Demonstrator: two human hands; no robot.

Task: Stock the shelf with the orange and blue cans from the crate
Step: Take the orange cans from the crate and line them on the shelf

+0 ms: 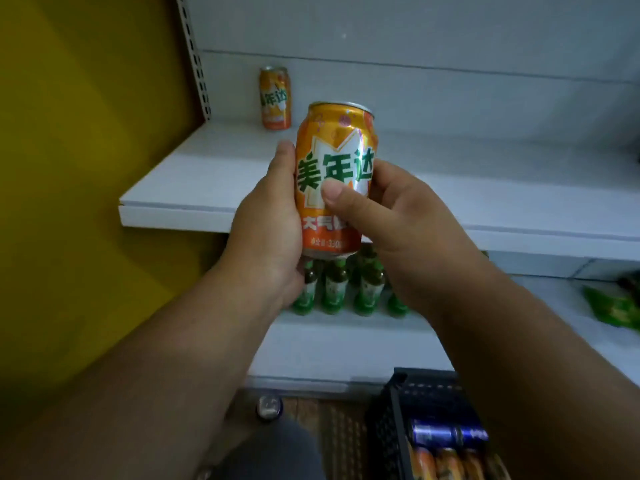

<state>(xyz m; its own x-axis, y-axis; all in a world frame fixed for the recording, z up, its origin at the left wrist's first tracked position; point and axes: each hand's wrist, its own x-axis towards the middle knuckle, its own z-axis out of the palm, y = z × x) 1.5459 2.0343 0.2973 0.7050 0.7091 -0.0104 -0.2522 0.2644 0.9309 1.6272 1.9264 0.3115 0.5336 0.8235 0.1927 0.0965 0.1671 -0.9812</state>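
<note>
While green bottles [334, 287] are ranged on the lower shelf [346, 344] and a dark crate [388, 431] of cans [446, 435] is set at bottom right, an upright orange can [334, 178] is gripped between left hand [273, 220] and right hand [398, 216], before the white shelf [180, 188]; a second orange can [275, 97] is stood at its back left.

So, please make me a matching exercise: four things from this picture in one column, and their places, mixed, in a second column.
Things:
1. orange can with big label
2. small orange can
3. green bottles
4. blue cans

Places:
A. lying in the black crate
B. standing at the back of the upper shelf
C. held between the left hand and the right hand
D. standing on the lower shelf

Pairs: 1-C, 2-B, 3-D, 4-A
</note>
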